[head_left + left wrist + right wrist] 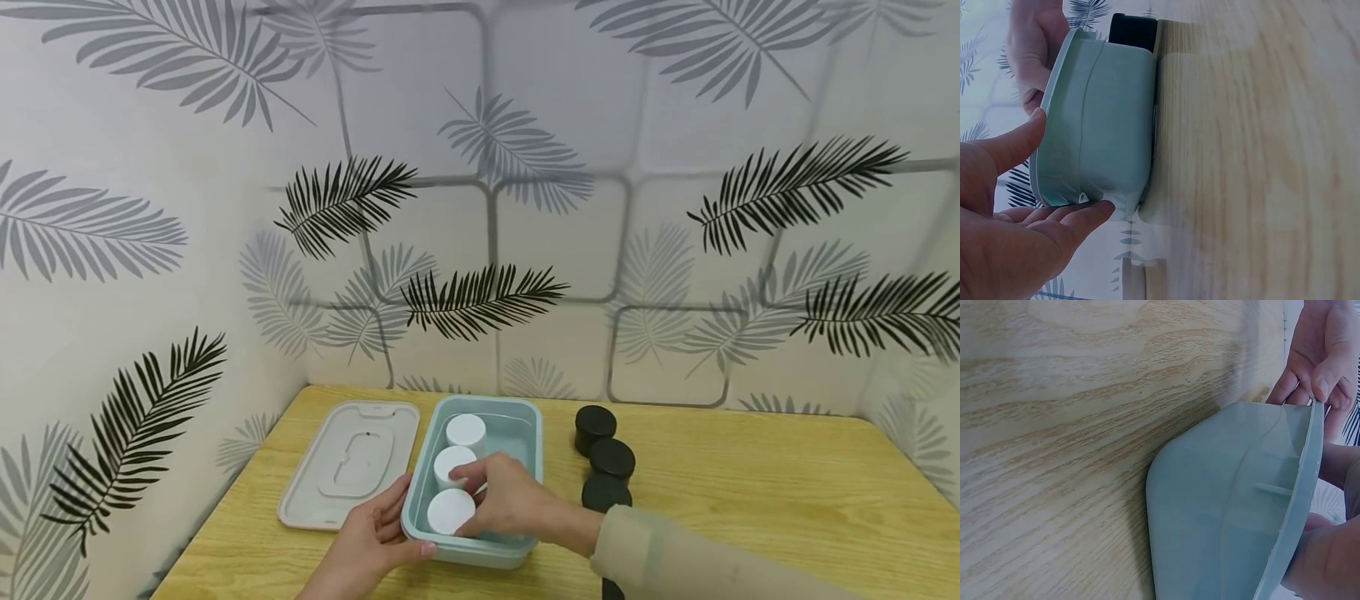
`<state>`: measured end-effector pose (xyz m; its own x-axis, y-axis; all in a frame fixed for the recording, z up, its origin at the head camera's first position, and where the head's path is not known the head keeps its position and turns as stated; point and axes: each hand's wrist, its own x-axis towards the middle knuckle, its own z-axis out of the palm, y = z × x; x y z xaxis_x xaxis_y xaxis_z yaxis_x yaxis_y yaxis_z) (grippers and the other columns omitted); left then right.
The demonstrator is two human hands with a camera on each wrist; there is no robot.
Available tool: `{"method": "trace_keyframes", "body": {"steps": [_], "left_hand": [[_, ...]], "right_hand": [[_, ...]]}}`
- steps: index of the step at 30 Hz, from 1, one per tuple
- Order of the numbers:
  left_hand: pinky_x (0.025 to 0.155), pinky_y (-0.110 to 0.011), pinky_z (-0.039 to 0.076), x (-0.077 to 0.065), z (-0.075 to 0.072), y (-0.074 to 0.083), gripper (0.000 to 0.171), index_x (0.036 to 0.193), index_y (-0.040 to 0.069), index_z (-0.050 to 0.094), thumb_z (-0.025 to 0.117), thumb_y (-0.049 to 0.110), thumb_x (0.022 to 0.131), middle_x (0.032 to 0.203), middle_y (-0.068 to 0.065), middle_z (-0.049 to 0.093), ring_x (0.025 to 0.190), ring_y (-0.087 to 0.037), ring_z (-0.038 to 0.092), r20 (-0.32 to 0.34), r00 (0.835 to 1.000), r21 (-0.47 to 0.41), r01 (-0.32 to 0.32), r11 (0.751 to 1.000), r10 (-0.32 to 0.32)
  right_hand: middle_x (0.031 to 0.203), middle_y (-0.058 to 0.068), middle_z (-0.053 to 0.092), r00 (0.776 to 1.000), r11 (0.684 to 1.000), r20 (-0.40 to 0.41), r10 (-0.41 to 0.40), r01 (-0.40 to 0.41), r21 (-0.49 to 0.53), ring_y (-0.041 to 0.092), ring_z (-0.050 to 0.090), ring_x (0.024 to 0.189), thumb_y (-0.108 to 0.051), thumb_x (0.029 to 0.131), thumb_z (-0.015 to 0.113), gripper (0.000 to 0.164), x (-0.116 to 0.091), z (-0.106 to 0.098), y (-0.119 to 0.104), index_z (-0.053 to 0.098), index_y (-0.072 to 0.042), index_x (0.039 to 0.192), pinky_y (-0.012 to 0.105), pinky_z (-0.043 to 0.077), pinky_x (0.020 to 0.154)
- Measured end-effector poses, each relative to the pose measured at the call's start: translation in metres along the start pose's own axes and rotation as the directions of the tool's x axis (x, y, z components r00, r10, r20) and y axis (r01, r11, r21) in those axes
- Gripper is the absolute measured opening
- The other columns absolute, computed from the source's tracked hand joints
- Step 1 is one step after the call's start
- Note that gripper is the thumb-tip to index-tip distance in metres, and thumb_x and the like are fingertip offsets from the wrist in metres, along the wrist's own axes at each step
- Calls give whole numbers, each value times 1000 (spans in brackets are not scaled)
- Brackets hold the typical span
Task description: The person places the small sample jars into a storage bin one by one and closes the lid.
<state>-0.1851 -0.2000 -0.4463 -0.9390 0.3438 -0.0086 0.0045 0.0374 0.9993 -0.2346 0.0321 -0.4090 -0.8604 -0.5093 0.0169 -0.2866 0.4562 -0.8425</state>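
A light blue-green plastic box (528, 533) stands on the wooden table, its top open. Inside, along its left side, three white round jars (467, 430) are lined up. My left hand (366, 533) grips the box's near left corner; in the left wrist view its thumb lies at the rim and its fingers spread along the outer wall (1116, 119). My right hand (510, 500) reaches into the box from the right, thumb and fingers around the nearest white jar (452, 511). The index finger overlaps the middle jar (454, 463). The box wall hides the right fingertips in the right wrist view.
Left of the box lies a pale rectangular lid (356, 462). To the right, several black round containers (611, 458) form a row running toward me, partly behind the right sleeve (675, 550). A leaf-patterned wall (555, 333) borders the table's far edge.
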Motion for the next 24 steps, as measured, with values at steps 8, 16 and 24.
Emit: {"method": "trace_keyframes", "body": {"steps": [8, 16, 24], "left_hand": [[102, -30, 52, 0, 0, 0, 101, 162, -13, 15, 84, 0, 89, 163, -34, 22, 146, -48, 35, -8, 1000, 2, 10, 1000, -10], [103, -32, 53, 0, -1, 0, 100, 162, -13, 16, 84, 1, 90, 163, -34, 21, 146, -48, 36, -26, 999, 36, 44, 998, -43], [103, -33, 53, 1, -1, 1, 99, 162, -14, 14, 83, 3, 91, 163, -35, 21, 146, -48, 36, -1, 999, 16, 40, 999, -40]], "right_hand": [[91, 7, 74, 999, 995, 0, -46, 46, -90, 16, 69, 77, 6, 69, 94, 73, -2, 4, -1, 67, 6, 136, 29, 59, 72], [89, 6, 75, 999, 991, -5, -39, 38, -125, 13, 70, 76, 3, 69, 94, 81, 0, 6, -3, 60, 7, 143, 27, 59, 71], [93, 7, 71, 998, 976, -37, 44, -51, -210, 17, 69, 78, 2, 64, 96, 91, -9, -38, -23, 57, 3, 147, 33, 60, 70]]}}
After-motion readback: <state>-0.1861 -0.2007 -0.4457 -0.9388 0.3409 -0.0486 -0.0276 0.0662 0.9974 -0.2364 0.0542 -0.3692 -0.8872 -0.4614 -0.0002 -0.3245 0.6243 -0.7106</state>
